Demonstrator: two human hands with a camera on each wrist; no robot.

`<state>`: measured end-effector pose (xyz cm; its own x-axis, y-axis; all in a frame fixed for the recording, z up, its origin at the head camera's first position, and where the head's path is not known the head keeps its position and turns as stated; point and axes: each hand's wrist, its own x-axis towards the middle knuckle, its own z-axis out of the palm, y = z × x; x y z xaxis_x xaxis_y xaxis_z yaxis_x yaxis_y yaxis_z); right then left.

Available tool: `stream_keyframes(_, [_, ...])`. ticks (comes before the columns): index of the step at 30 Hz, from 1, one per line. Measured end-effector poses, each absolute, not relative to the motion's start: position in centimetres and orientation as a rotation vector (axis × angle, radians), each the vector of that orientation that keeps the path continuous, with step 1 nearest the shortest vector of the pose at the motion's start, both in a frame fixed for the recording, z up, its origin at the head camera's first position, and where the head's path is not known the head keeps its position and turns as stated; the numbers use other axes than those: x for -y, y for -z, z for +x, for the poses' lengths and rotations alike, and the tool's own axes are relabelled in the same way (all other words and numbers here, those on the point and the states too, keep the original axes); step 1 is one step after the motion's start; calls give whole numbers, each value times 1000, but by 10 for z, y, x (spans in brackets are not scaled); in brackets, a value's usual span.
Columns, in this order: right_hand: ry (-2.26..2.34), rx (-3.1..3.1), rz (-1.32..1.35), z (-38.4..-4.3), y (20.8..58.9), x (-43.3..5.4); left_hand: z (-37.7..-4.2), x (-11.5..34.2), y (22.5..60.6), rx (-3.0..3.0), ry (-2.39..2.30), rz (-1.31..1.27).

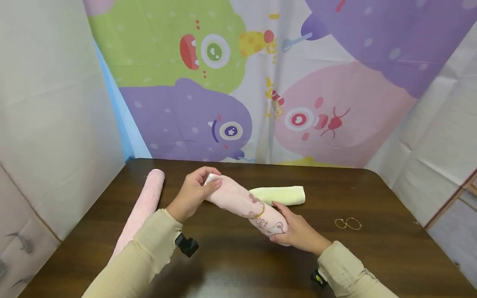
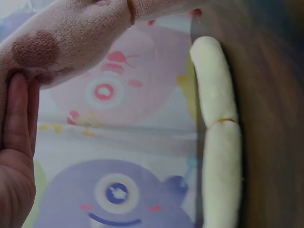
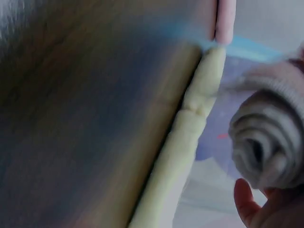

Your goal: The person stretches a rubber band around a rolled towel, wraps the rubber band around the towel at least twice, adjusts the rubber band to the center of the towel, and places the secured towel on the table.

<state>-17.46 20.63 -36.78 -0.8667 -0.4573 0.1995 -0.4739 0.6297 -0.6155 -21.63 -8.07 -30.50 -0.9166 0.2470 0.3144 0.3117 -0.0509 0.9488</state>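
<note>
A pink rolled towel [image 1: 232, 194] with "sweet" printed on it is held up above the table, tilted down to the right. My left hand [image 1: 193, 192] grips its upper end, thumb on top. Around its lower end curl the fingers of my right hand [image 1: 301, 232]. A yellow rubber band [image 1: 259, 212] circles this roll nearer the right hand. The right wrist view shows the spiral end [image 3: 259, 149] of the roll. Behind it on the table lies a pale yellow rolled towel [image 1: 285, 195], banded around its middle in the left wrist view, partly covered in the head view.
Another pink rolled towel [image 1: 139, 211] lies along the table's left side, its near end behind my left sleeve. Two loose rubber bands [image 1: 346, 224] lie on the right of the dark table [image 1: 253, 265]. A cartoon-printed curtain [image 1: 261, 136] hangs behind the far edge.
</note>
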Motion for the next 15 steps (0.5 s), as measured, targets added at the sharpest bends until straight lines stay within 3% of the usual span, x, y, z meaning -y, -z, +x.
stream_keyframes(6, [-978,2827,685,-196,368,-223,-230,84,329,2280,2347,-330])
stream_keyframes(11, [-992,2841,746,-218,376,-231,-240,78,356,2380,2373,146])
stream_keyframes(15, [-968,2841,768,-229,391,-233,-241,71,372,2406,2374,329])
